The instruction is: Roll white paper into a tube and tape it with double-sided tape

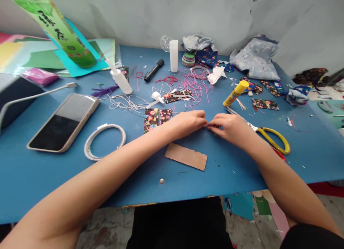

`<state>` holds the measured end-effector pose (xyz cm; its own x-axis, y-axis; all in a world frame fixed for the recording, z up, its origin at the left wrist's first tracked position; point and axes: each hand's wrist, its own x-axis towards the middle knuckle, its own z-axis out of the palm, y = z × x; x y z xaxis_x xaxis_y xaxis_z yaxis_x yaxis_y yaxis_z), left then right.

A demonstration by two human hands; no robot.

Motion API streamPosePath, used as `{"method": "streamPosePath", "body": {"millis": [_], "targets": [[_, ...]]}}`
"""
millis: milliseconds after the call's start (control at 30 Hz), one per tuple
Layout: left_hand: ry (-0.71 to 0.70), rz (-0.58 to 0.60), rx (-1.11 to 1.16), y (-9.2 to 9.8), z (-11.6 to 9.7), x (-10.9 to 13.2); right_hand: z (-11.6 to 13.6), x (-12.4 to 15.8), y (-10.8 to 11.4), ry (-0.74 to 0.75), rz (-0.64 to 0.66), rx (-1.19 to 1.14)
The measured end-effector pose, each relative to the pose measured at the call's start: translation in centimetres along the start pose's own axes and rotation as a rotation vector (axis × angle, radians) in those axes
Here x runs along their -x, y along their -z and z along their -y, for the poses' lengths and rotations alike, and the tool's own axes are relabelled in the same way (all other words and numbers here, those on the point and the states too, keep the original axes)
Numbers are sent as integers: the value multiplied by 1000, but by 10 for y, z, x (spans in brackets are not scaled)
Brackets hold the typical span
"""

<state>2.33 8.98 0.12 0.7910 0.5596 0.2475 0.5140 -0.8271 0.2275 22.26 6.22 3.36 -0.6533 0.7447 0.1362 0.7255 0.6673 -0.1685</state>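
Note:
Both hands meet over the middle of the blue table. My left hand (191, 123) is closed, its fingertips pinched together; what lies in them is hidden. Facing it, my right hand (227, 127) is also pinched, with a small dark bit showing at the fingertips that I cannot make out. Below the hands lies a brown cardboard rectangle (186, 156). Black floral fabric pieces (151, 119) lie left of my left hand, partly behind the forearm. Scissors with yellow and red handles (276, 138) rest partly beneath my right forearm. A yellow glue stick (235, 93) stands beyond my right hand.
A phone (63, 123) and a white tape roll (88, 148) lie at left. Behind are a glue bottle (121, 81), a black marker (154, 70), a white tube (173, 56), tangled pink thread (197, 86) and fabric scraps (255, 59). A green tea bottle (57, 32) stands at back left.

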Motion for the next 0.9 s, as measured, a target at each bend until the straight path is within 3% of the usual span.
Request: {"method": "streamPosePath", "body": {"millis": [300,400,633,900], "targets": [[-11,-143,303,-6,13,1,1,1,-5,11,72,91],[-21,-112,300,-6,12,2,3,1,-5,11,89,111],[-48,6,38,0,3,3,7,1,-3,-25,80,94],[-30,19,72,0,4,2,7,-1,-7,-52,31,-5]]}}
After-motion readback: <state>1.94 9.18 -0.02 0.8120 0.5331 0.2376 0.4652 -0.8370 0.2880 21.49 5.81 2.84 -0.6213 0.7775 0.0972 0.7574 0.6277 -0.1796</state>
